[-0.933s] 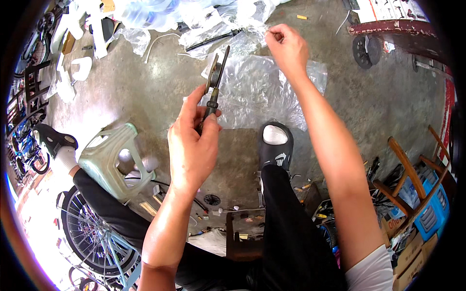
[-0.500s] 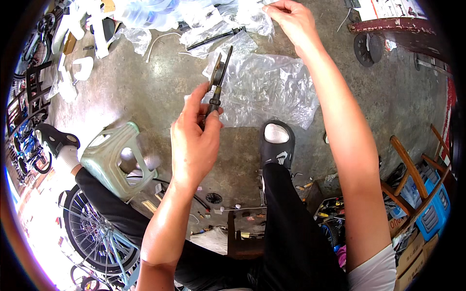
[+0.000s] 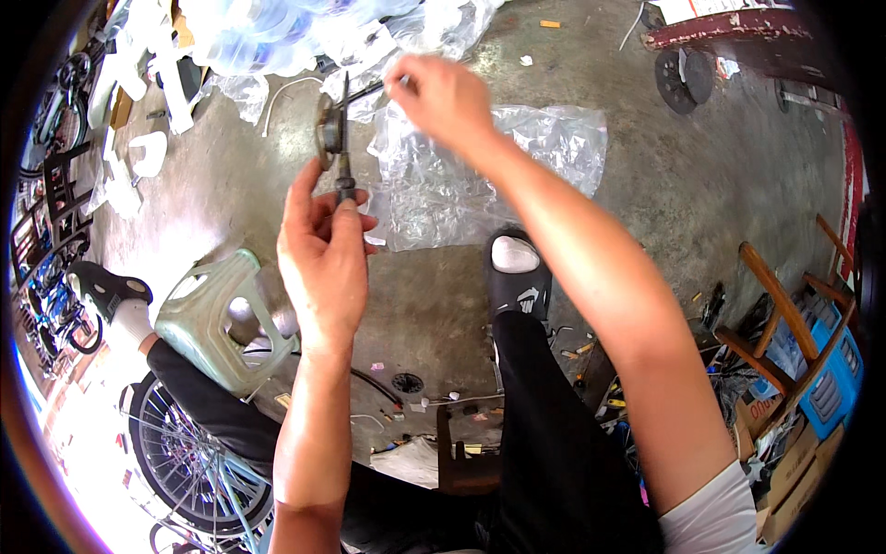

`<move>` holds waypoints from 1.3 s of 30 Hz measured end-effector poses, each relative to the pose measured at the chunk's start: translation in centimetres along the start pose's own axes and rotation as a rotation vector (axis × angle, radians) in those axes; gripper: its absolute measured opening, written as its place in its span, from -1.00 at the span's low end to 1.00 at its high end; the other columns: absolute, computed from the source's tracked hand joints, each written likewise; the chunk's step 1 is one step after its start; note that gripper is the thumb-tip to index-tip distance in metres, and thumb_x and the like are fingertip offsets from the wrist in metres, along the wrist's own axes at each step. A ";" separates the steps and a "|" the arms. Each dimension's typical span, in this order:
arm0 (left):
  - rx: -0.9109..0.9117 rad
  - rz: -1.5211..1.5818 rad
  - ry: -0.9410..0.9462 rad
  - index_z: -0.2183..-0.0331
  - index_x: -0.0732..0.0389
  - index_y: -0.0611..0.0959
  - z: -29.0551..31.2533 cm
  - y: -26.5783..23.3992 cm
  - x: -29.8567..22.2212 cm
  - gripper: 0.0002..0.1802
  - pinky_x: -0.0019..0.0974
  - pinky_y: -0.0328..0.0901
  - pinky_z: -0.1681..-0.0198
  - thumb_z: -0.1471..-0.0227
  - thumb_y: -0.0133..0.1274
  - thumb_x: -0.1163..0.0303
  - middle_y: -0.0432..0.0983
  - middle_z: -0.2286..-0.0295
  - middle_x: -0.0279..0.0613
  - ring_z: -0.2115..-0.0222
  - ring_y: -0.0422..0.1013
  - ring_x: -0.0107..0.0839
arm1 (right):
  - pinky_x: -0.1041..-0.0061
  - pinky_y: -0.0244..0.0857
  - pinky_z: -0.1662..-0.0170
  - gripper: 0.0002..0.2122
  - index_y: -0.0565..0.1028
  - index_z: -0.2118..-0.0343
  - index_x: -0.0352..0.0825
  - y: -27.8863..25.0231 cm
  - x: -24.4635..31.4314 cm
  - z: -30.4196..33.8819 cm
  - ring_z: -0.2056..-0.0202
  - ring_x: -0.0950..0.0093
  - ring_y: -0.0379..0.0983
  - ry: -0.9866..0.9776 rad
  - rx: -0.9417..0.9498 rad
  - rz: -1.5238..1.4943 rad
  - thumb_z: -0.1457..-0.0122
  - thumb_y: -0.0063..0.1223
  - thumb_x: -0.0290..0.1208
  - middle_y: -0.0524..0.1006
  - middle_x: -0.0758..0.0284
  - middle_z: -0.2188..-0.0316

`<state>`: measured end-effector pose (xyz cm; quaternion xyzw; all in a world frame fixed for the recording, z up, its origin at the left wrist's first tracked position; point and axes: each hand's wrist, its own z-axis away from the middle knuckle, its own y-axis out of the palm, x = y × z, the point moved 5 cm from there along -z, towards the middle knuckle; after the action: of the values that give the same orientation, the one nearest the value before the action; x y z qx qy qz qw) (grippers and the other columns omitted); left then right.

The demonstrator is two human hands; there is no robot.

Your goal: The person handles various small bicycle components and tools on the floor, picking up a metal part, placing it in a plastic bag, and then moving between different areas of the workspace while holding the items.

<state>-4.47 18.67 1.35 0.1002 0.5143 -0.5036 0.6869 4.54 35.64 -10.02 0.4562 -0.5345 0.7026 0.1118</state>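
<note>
In the head view the left hand (image 3: 323, 263) is raised over the concrete floor (image 3: 646, 212), its fingers closed round the dark handle of a slim tool (image 3: 337, 148) that stands nearly upright. The right hand (image 3: 443, 97) reaches across to the tool's top, fingertips pinched on something too small and blurred to name. The tool looks stiff, metal and light; the handle seems the safest hold. Crumpled clear plastic (image 3: 480, 175) lies below, slippery underfoot. A green stool (image 3: 221, 314) stands at the left, a sandalled foot (image 3: 515, 272) beneath. Open room lies to the right; clutter crowds the edges.
</note>
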 end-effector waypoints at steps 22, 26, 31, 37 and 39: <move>0.142 -0.339 0.141 -0.20 0.19 0.45 -4.1 2.7 -2.4 -0.43 -0.42 0.38 0.42 -0.12 -0.08 0.49 0.63 0.30 -0.13 0.42 0.51 -0.51 | 0.26 0.32 0.18 -0.85 0.55 0.35 -0.24 -1.4 -3.5 1.7 0.30 0.34 0.52 -0.195 -0.236 0.320 -0.09 0.23 -0.30 0.54 0.31 0.40; 0.109 -0.268 0.108 -0.20 0.22 0.44 -4.0 1.9 -2.8 -0.44 -0.44 0.38 0.43 -0.15 -0.06 0.50 0.62 0.29 -0.12 0.42 0.50 -0.51 | 0.27 0.36 0.22 -0.84 0.58 0.35 -0.24 0.1 -0.9 0.4 0.35 0.31 0.54 -0.146 -0.309 0.168 -0.15 0.17 -0.26 0.57 0.32 0.42; 0.076 -0.273 0.174 -0.21 0.24 0.43 -4.7 2.1 -3.8 -0.45 -0.44 0.39 0.42 -0.17 -0.04 0.50 0.63 0.28 -0.10 0.41 0.52 -0.52 | 0.24 0.42 0.24 -0.76 0.57 0.16 -0.27 2.6 0.2 1.0 0.38 0.23 0.58 -0.056 -0.040 0.245 -0.19 0.12 -0.24 0.61 0.30 0.37; 0.187 -0.685 0.301 -0.10 0.12 0.57 -6.9 3.8 -3.1 -0.49 -0.23 0.40 0.30 -0.07 0.00 0.44 0.63 0.39 -0.02 0.44 0.55 -0.26 | 0.27 0.41 0.23 -0.76 0.57 0.15 -0.26 0.6 -1.5 7.8 0.36 0.25 0.57 -0.158 -0.180 0.086 -0.13 0.17 -0.34 0.61 0.27 0.39; 0.204 -0.842 0.362 -0.08 0.13 0.58 -8.2 5.0 -2.7 -0.48 -0.17 0.40 0.25 -0.03 0.01 0.42 0.62 0.41 0.02 0.43 0.55 -0.13 | 0.27 0.40 0.22 -0.80 0.57 0.19 -0.26 -0.5 -2.2 9.1 0.37 0.27 0.56 -0.146 -0.208 0.060 -0.12 0.17 -0.38 0.60 0.28 0.41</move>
<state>-5.32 28.03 -2.04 0.0363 0.5695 -0.7609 0.3089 10.85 28.78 -11.27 0.4760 -0.6245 0.6113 0.0983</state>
